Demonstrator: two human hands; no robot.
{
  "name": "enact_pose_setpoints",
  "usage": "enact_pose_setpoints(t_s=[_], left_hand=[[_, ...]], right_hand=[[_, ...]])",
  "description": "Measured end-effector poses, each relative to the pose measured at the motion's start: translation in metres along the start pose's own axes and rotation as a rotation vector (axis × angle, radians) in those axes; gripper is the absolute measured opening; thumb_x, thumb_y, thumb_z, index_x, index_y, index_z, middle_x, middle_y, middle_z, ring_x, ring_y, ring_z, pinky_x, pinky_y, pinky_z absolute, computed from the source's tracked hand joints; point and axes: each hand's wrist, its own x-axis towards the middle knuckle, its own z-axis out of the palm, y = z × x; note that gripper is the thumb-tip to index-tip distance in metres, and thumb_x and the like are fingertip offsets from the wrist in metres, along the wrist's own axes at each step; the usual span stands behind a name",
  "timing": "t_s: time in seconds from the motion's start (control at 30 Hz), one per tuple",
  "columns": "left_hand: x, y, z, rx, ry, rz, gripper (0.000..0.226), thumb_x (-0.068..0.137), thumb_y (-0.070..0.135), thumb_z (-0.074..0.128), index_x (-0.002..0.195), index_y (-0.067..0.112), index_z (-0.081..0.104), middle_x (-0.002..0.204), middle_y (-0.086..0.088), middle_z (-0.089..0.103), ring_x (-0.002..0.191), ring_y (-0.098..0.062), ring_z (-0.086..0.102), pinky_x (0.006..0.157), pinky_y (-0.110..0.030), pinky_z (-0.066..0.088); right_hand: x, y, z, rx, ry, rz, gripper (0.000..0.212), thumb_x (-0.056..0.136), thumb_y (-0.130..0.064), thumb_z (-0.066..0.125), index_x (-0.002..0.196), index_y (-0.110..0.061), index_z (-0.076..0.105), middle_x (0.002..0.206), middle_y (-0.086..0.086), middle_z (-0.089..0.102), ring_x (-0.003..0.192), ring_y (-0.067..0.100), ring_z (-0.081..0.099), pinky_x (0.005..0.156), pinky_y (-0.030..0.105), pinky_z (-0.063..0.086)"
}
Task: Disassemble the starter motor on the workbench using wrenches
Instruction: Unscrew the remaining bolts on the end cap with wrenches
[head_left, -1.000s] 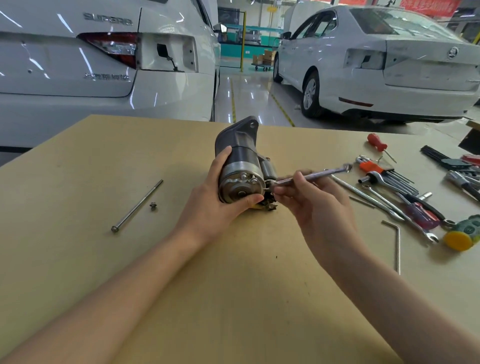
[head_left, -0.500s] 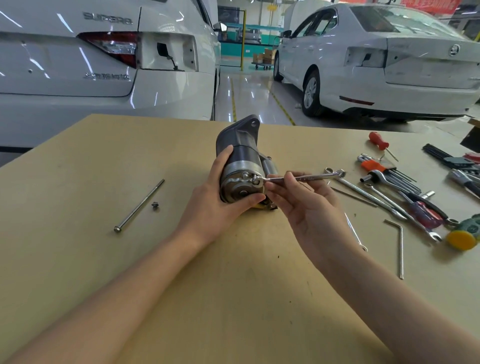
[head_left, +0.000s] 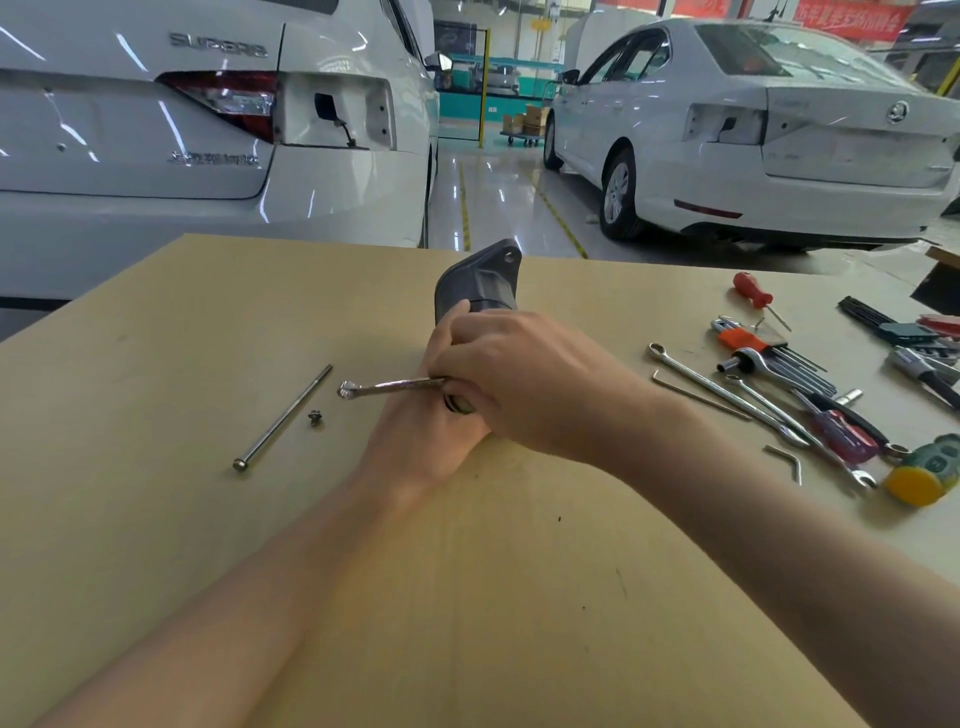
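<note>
Head view: my right hand (head_left: 524, 384) grips the slim chrome wrench (head_left: 392, 387), crossing my left hand (head_left: 431, 431), which clasps the dark grey starter motor (head_left: 480, 283) on the table (head_left: 156, 519); crossed wrists risk the wrench slipping.

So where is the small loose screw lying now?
The small loose screw lies left of the hands on the tan wooden workbench, beside the long silver bolt.

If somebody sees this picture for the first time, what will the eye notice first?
First, the two hands at the middle of the workbench: the left hand holds the starter motor, and the right hand crosses over it, gripping a wrench that points left. Next, the scattered tools at the right, and a long bolt lying at the left.
</note>
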Motion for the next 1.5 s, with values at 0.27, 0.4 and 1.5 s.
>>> enact_pose_setpoints(t_s=[0.27, 0.4, 1.5], left_hand=[[-0.007, 0.008, -0.001, -0.274, 0.045, -0.006, 0.093, 0.064, 0.048, 0.081, 0.143, 0.044, 0.033, 0.094, 0.032, 0.064, 0.089, 0.016, 0.060, 0.076, 0.002, 0.040], [-0.005, 0.008, -0.002, -0.275, 0.046, -0.010, 0.097, 0.064, 0.047, 0.082, 0.144, 0.049, 0.027, 0.097, 0.037, 0.056, 0.091, 0.020, 0.058, 0.077, 0.001, 0.041], [0.002, -0.006, 0.000, -0.047, 0.009, 0.038, 0.082, 0.085, 0.019, 0.060, 0.151, 0.037, 0.017, 0.082, 0.033, 0.048, 0.064, 0.016, 0.053, 0.056, -0.002, 0.038]], right_hand=[[-0.044, -0.010, 0.017, 1.047, 0.802, 0.442, 0.006, 0.092, -0.003, 0.056, 0.092, -0.009, 0.053, 0.075, 0.007, 0.063, 0.065, 0.015, 0.062, 0.063, 0.029, 0.052], [-0.059, -0.007, 0.026, 1.736, 0.828, 0.782, 0.003, 0.094, -0.002, 0.051, 0.093, -0.004, 0.053, 0.077, 0.012, 0.068, 0.068, 0.022, 0.068, 0.065, 0.028, 0.055], [-0.003, -0.011, -0.006, -0.062, -0.091, 0.048, 0.019, 0.095, -0.009, 0.047, 0.109, -0.019, 0.056, 0.116, 0.000, 0.051, 0.079, 0.015, 0.046, 0.064, 0.030, 0.038]])
